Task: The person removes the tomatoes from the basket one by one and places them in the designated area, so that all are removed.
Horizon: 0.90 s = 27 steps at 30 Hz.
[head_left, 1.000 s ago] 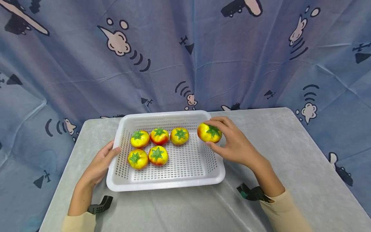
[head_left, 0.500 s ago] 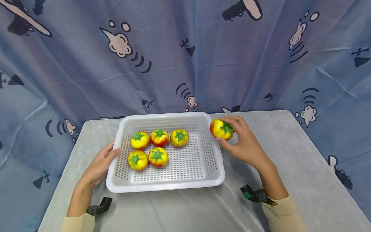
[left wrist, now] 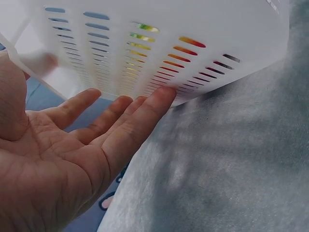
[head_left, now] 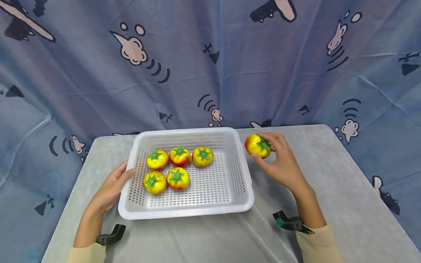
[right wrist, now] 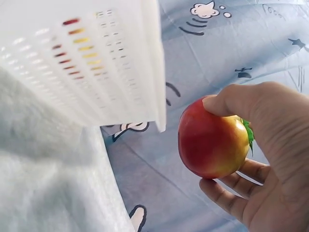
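Note:
In the head view a white plastic basket (head_left: 208,186) holds several red-and-yellow toy tomatoes (head_left: 178,178), each topped with a green star-shaped leaf, grouped in its left half. My left hand (head_left: 106,190) grips the basket's left side, thumb over the rim. From the left wrist view, the fingers (left wrist: 140,118) lie against the slotted outer wall. Just beyond the basket's right rim, my right hand (head_left: 281,164) pinches another toy tomato (head_left: 257,145) between thumb and fingers. The right wrist view shows this tomato (right wrist: 207,142) held apart from the basket wall (right wrist: 120,77).
A grey cloth-covered table (head_left: 335,190) lies under the basket and extends to the right. Behind it hangs a blue patterned curtain (head_left: 184,65). Black cameras (head_left: 112,235) are strapped to both wrists.
My right hand has carried its toy tomato rightward, from above the basket's right end to outside the rim. The left hand and the tomatoes inside the basket stay almost the same.

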Motion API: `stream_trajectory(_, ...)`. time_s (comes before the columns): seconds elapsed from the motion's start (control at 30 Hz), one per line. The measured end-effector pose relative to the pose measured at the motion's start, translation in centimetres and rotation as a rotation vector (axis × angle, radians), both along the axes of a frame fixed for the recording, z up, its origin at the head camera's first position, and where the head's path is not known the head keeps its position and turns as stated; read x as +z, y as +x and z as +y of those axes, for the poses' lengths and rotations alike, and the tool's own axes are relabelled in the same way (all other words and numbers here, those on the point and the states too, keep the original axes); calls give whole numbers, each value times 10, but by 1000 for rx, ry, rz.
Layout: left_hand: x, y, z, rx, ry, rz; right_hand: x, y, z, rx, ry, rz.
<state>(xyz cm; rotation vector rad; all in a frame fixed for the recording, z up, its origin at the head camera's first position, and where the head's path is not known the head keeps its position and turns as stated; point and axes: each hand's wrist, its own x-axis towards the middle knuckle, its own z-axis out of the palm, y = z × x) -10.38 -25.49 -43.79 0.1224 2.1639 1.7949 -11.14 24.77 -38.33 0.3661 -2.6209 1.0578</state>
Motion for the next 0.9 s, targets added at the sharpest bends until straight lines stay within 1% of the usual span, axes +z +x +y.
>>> stream_trajectory(0.17, 2, 2, -3, 1, -1, 7, -7, -6, 1, -6, 5, -12)
stream_trajectory(0.4, 6, 1, -4, 17, -15, 14, -22, -17, 0, 3, -2, -47)
stream_trajectory(0.57, 4, 0, -2, 32, -16, 23, -32, -21, 3, 4, 0, -54)
stream_trajectory(0.9, -1, 1, 7, 47, -26, 76, -49, -25, 12, -19, 30, -104)
